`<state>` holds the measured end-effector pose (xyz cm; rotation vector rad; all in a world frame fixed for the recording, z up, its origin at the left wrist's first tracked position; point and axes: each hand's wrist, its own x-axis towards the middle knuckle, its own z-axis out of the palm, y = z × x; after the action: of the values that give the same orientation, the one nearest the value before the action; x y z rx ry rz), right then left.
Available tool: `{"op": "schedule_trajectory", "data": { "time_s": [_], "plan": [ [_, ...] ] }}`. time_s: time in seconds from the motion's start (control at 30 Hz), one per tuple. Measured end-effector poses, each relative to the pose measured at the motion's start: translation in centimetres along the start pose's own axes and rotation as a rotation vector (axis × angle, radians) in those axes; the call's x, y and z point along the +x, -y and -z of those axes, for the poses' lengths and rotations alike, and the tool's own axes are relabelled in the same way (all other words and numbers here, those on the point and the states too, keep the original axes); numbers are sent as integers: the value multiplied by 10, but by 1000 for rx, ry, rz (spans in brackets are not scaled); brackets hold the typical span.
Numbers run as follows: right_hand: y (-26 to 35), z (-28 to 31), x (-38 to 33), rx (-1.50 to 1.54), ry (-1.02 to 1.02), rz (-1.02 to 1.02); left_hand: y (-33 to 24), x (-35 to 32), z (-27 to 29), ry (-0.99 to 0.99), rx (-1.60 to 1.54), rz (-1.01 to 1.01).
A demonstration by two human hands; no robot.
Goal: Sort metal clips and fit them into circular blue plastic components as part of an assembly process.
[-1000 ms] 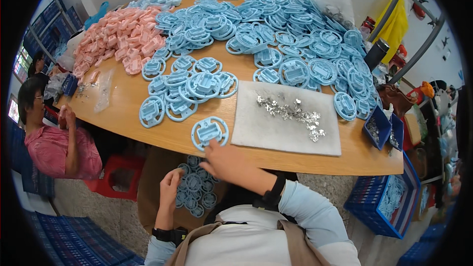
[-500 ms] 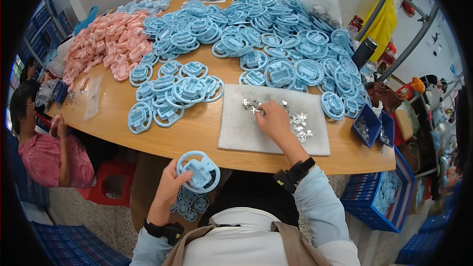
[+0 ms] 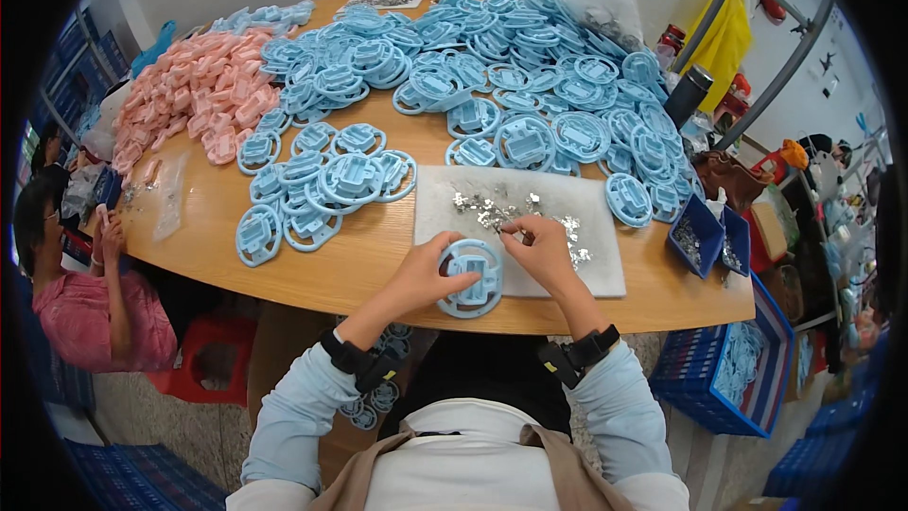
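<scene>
My left hand (image 3: pixel 427 274) grips a round light-blue plastic part (image 3: pixel 472 290) by its left side, thumb over its raised middle. The part is at the front edge of a white pad (image 3: pixel 586 282). Just right of it, above the pad, my right hand (image 3: pixel 537 248) has thumb and fingers pinched together. What sits between those fingertips is too small to make out. Small shiny metal pieces (image 3: pixel 490 214) lie scattered on the pad beyond both hands.
Blue plastic parts (image 3: pixel 526 140) heap across the table (image 3: pixel 312 286), with pink parts (image 3: pixel 203 85) at far left. Two dark-blue bins (image 3: pixel 695 238) of small metal pieces stand right. A blue crate (image 3: pixel 709 383) is below. Other people sit at left and across the table.
My left hand has carried the blue part from beside my lap up and right to the pad. My right hand has drawn slightly back from the metal pieces toward it.
</scene>
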<state>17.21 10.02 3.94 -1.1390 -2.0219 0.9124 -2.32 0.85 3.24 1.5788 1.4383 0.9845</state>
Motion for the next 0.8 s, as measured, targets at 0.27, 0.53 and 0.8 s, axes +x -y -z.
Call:
{"op": "schedule_trajectory", "data": {
  "time_s": [0.27, 0.53, 0.8],
  "plan": [
    [5, -13, -19, -223, -66, 553, -2, 6, -4, -201, 232, -370],
    [6, -23, -17, -32, -32, 392, 11, 21, -5, -198, 264, -413],
    [0, -21, -12, 148, 114, 131, 16, 23, -10, -260, 284, -438]
  ]
}}
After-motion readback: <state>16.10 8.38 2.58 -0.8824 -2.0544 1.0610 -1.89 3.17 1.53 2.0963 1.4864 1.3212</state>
